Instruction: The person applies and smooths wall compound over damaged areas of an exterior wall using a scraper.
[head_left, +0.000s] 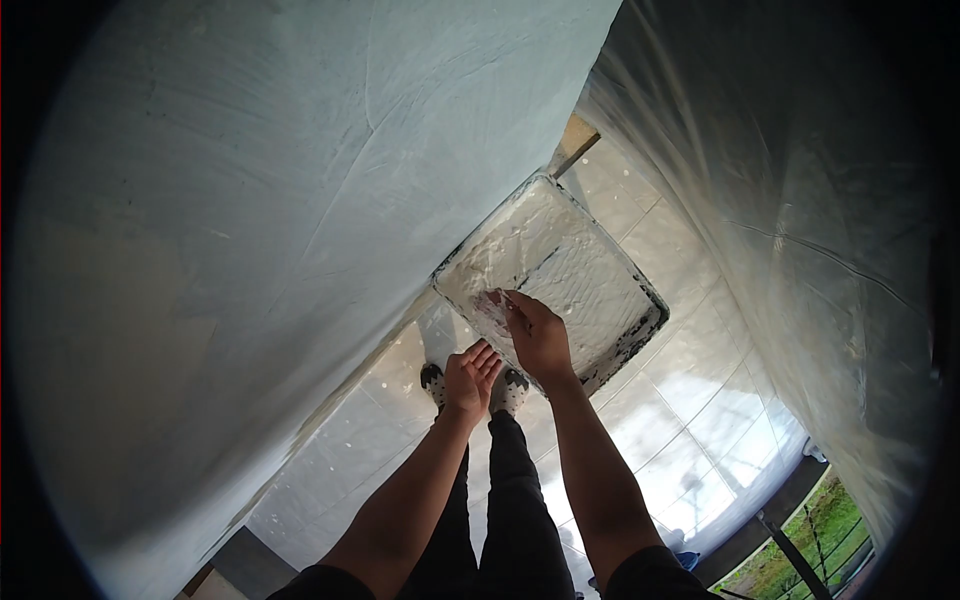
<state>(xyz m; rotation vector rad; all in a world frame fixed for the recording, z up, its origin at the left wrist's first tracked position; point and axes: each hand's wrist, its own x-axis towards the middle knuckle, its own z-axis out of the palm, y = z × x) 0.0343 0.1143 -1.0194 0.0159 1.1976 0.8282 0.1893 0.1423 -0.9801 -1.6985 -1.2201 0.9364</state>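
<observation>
Far left we see the pale plastered wall [250, 200]. Next comes our left hand [472, 378], fingers straight and together, holding nothing, over the spattered shoes [432, 380]. Just beside it but apart, our right hand [540, 338] reaches into the near corner of the paint tray [655, 305]. Its fingertips [503, 298] are on a whitish smear (pinching or only touching, we cannot tell). The tray lies on the film-covered tiled floor [660, 420]. Plastic sheeting [800, 200] hangs on the right.

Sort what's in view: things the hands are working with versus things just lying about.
In hand: paint tray; right hand over it; left hand open nearby.
Lying about: wooden board beyond the tray; plastic sheeting at right.
</observation>
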